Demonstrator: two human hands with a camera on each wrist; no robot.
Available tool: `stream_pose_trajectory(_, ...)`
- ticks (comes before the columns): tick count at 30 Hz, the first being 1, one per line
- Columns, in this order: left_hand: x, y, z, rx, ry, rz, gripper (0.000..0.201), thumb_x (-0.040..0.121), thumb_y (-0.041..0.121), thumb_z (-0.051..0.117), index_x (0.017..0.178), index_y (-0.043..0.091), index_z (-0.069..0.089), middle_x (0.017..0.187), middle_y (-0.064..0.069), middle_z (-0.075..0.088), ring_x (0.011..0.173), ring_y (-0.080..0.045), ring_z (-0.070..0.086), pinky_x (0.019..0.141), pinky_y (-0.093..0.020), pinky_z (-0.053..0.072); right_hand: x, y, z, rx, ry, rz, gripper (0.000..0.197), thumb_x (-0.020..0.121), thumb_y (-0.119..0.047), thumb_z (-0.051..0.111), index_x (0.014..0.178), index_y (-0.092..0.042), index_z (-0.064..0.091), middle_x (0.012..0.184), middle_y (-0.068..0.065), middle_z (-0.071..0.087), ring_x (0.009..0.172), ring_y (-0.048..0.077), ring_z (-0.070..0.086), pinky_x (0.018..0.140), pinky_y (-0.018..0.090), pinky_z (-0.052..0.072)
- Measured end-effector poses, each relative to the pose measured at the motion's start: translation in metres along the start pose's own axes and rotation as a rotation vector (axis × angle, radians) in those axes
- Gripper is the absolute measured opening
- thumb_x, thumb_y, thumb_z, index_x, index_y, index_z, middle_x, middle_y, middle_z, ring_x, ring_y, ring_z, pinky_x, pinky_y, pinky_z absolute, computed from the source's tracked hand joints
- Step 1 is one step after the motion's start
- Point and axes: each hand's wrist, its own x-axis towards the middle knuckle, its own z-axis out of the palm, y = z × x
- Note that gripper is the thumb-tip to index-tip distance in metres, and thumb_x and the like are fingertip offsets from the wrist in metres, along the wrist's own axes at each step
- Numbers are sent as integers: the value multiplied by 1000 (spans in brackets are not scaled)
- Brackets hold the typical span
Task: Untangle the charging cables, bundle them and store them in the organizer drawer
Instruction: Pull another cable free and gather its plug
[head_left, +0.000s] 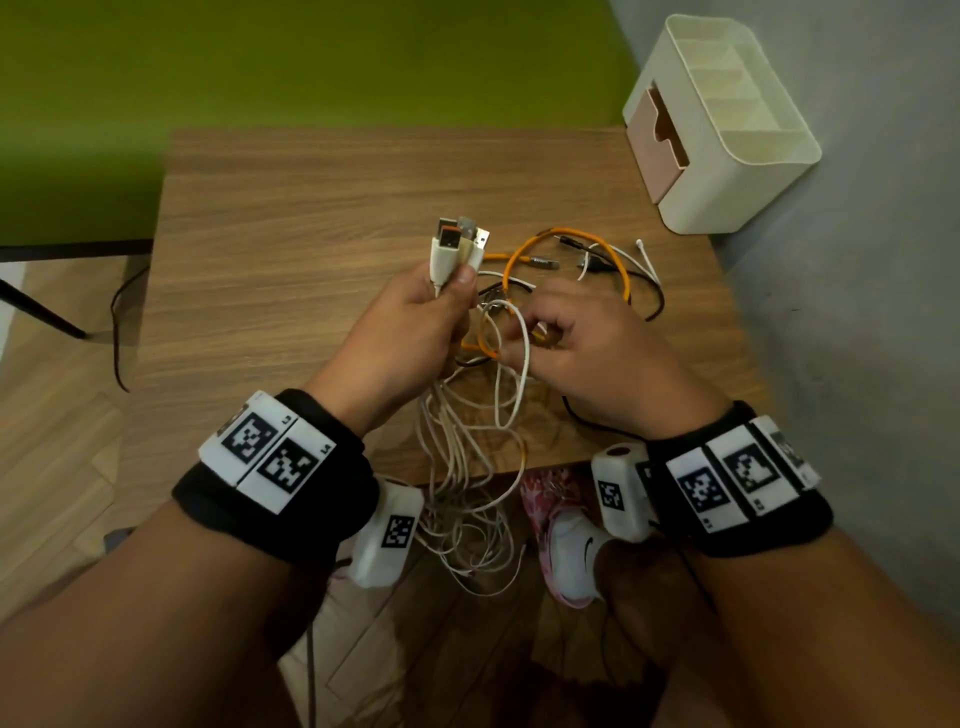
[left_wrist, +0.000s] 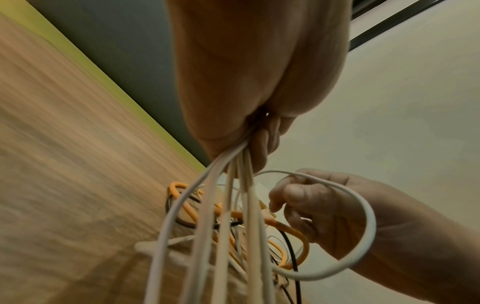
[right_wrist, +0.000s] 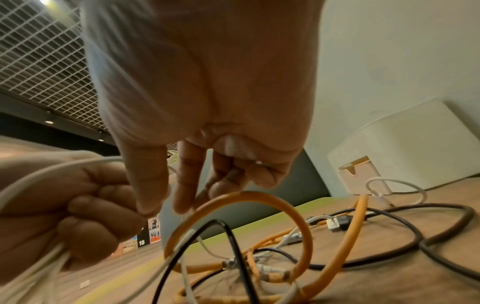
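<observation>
Cream organizer (head_left: 748, 171), pink drawer (head_left: 658, 143) shut, compartments bare.

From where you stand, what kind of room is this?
Probably an office or study corner, though I can't be sure: a small wooden desk against a grey wall, a cream desktop organizer with a drawer, and an open grid ceiling with spotlights.

1. A wooden table (head_left: 311, 218) with a brown grain carries everything.
2. At its far right corner stands a cream organizer (head_left: 727, 130) against the wall — its pinkish drawer (head_left: 657, 143) faces the table's middle.
3. Right of centre lies a tangle — an orange cable (head_left: 571, 240), a black cable (head_left: 655, 306) and thin white cables (head_left: 644, 260), looped over one another.
4. Some white strands hang over the near edge.
</observation>
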Motion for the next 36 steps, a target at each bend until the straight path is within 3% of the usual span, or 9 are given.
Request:
stream_pose_trajectory(7, -1, 4, 3, -14, -5, -15, 30, 106, 24, 38, 76, 18, 41, 57, 7, 32, 46, -7, 26, 45, -25, 24, -3, -5, 6, -150, -11, -88, 10, 86, -19, 71, 96, -18, 72, 91, 0, 65, 87, 21, 60, 77, 40, 50)
stream_pose_trajectory(10, 0, 5, 2, -8, -4, -14, 30, 106, 26, 37, 77, 18, 43, 57, 6, 32, 47, -7, 26, 46, -25, 24, -3, -10, -1, -173, 82, -102, 5, 89, -12, 64, 91, -11, 69, 90, 4, 60, 81, 17, 55, 72, 32, 44)
stream_pose_trajectory(14, 2, 2, -1, -21, 8, -1, 33, 105, 27, 38, 74, 19, 43, 56, 8, 32, 46, -7, 26, 46, -25, 23, -3, -16, -28, -69, 297, 160, 13, 95, -19, 48, 83, -20, 54, 71, -6, 53, 63, 4, 51, 51, 19, 37)
stream_pose_trajectory(16, 3, 2, -1, -18, 14, -1, 32, 104, 30, 40, 74, 20, 44, 55, 9, 34, 46, -7, 27, 47, -25, 23, -5, -15, -36, -67, 401, 196, 15, 96, -19, 43, 89, -24, 56, 66, -5, 54, 61, 7, 53, 51, 24, 39)
stream_pose_trajectory(22, 2, 8, 3, -25, 3, -5, 33, 106, 25, 37, 74, 19, 42, 56, 7, 31, 46, -7, 25, 47, -26, 21, -6, 6, -33, -495, 143, 192, 26, 95, -22, 44, 90, -16, 69, 89, 7, 67, 82, 27, 58, 67, 33, 41)
stream_pose_trajectory(25, 1, 10, 4, -2, 4, -2, 32, 106, 26, 37, 75, 18, 43, 56, 8, 31, 46, -6, 26, 47, -26, 23, -8, 2, -38, -269, 271, 23, 26, 98, -17, 55, 118, -22, 71, 97, 1, 68, 81, 3, 54, 70, 19, 40)
stream_pose_trajectory(28, 3, 11, 6, 5, 12, 4, 33, 106, 25, 37, 74, 18, 43, 57, 7, 31, 47, -7, 26, 48, -28, 21, -10, -4, -36, 110, 199, 84, 37, 98, -8, 55, 125, -30, 66, 98, -18, 66, 85, -11, 60, 74, -1, 39)
stream_pose_trajectory(31, 3, 12, 8, 14, 9, 8, 33, 106, 27, 38, 74, 19, 43, 56, 8, 32, 47, -6, 26, 48, -28, 22, -11, -5, -34, 33, 145, 178, 36, 98, -9, 54, 115, -37, 70, 99, -18, 69, 88, -2, 61, 72, 5, 44)
stream_pose_trajectory(36, 3, 14, 10, 13, 18, 7, 31, 106, 25, 37, 76, 17, 43, 55, 9, 33, 46, -6, 26, 47, -26, 22, -13, -5, -50, 81, 450, 249, 8, 93, -26, 59, 91, -30, 66, 73, -11, 62, 65, 6, 55, 59, 25, 45)
